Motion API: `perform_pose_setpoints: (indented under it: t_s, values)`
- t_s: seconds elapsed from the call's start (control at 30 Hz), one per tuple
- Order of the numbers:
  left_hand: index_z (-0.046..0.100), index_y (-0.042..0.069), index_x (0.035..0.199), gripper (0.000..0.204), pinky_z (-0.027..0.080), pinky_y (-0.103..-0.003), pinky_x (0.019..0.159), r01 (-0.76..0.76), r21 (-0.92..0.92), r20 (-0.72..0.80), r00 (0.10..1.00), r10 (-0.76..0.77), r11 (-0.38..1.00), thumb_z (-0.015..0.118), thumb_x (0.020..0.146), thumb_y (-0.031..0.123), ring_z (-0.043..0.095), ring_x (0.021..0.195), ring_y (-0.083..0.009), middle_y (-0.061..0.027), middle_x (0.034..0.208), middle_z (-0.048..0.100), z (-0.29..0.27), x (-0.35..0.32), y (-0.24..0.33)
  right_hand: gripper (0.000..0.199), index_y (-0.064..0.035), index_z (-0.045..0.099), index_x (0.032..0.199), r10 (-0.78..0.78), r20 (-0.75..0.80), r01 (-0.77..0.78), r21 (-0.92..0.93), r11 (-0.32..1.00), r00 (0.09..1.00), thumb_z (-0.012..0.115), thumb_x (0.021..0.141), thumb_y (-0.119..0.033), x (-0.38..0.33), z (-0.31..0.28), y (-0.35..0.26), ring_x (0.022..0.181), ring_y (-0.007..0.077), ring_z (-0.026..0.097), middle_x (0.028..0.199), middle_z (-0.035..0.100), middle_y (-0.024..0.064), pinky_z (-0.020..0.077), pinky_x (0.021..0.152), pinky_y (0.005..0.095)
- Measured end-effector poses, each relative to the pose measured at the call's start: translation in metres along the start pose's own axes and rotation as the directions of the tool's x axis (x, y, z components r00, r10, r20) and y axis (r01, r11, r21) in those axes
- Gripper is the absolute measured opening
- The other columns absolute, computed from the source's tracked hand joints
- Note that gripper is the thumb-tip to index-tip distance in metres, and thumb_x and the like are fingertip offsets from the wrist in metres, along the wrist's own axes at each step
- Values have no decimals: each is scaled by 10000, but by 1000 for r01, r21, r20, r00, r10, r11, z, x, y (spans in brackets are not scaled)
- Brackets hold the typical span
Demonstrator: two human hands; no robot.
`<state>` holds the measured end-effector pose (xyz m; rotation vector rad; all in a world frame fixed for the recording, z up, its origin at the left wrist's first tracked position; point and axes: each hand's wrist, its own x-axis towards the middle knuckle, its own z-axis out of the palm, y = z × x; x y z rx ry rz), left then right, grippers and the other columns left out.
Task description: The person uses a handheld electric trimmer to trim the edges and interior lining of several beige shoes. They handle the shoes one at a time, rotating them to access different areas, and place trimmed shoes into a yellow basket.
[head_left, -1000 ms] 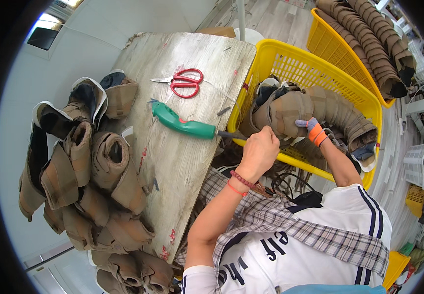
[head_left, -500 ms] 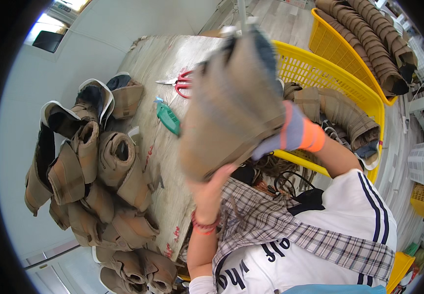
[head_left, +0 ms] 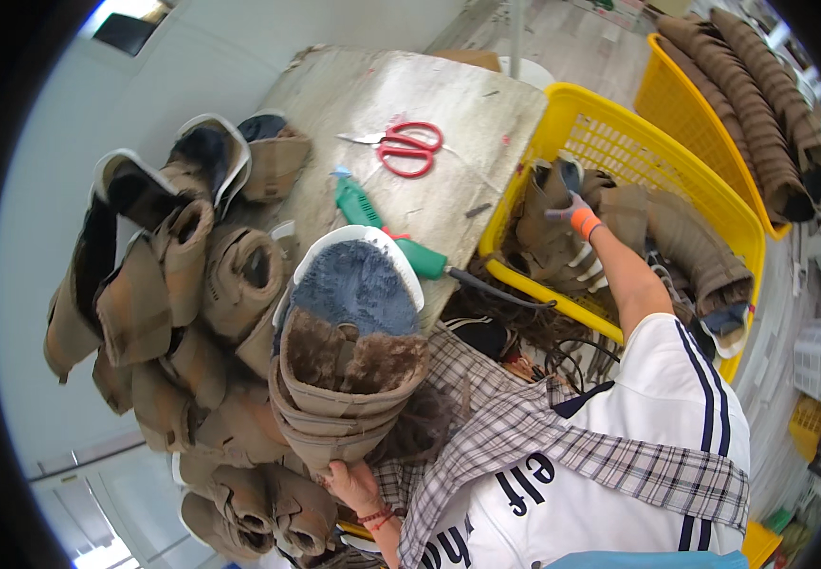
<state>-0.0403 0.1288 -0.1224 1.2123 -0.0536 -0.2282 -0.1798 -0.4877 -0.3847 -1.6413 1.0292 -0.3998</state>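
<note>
Under a nested stack of brown, fleece-lined boot uppers (head_left: 349, 370), my bare left hand (head_left: 353, 486) grips the lower edge. The top upper shows a dark blue patch with a white rim. My right hand (head_left: 576, 218), in a grey and orange glove, reaches into a yellow basket (head_left: 657, 128). Its fingers close on the edge of a brown boot upper (head_left: 535, 213) standing there; the fingertips are partly hidden. More uppers lie in that basket, including a long nested row (head_left: 690, 237).
A worn table (head_left: 477, 104) carries red-handled scissors (head_left: 410, 149) and a green corded tool (head_left: 420, 258). Many similar uppers (head_left: 159, 313) are heaped left of it. Behind, a second yellow basket (head_left: 681, 104) holds long rolls of uppers. Cords (head_left: 571, 356) and scraps lie beside the table.
The upper stack has gone from over the table, between both hands, down to the left in my left hand. My right hand has let go of it and moved right into the basket.
</note>
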Motion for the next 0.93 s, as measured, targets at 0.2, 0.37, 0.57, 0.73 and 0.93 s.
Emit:
perform_pose_setpoints:
  t_s: [0.2,0.37,0.57,0.73,0.93]
  values:
    - [306,54,1375,709,306,-454,1043,11,-80,83,997,-4,997,656,821,325,383,1247,-272,-94,1392,367,-3,5,-1,622,57,630,884,89,15,-73,-459,886,996,840,544,-420,-40,71,-53,800,225,610,841,653,154,479,690,364]
    - [322,46,1361,679,317,-445,1034,-15,-97,140,990,29,995,653,828,307,403,1230,-271,-97,1367,398,2,14,6,478,40,643,822,29,-342,-72,-112,991,939,855,582,-316,-36,-34,-54,645,146,536,797,648,81,454,592,323]
    - [364,24,1320,600,353,-429,1005,-3,-129,130,991,20,992,651,840,240,452,1182,-266,-113,1312,446,-14,16,5,338,48,651,915,-468,-194,500,179,847,862,800,668,-126,-100,-94,-278,746,113,593,882,664,61,492,685,263]
    - [402,0,1286,535,364,-423,991,97,-49,-29,995,-98,994,642,846,188,481,1149,-263,-119,1276,480,-11,26,22,421,41,625,994,-467,265,453,117,884,843,794,668,-165,-51,-44,-386,765,117,586,897,662,66,488,714,276]
    - [352,-5,1325,611,349,-404,1006,8,-86,124,992,3,996,654,835,197,485,1144,-270,-93,1312,459,-32,32,22,724,21,502,1221,-618,-50,455,-632,628,784,714,725,-462,34,52,-374,992,299,601,1126,600,198,463,883,351]
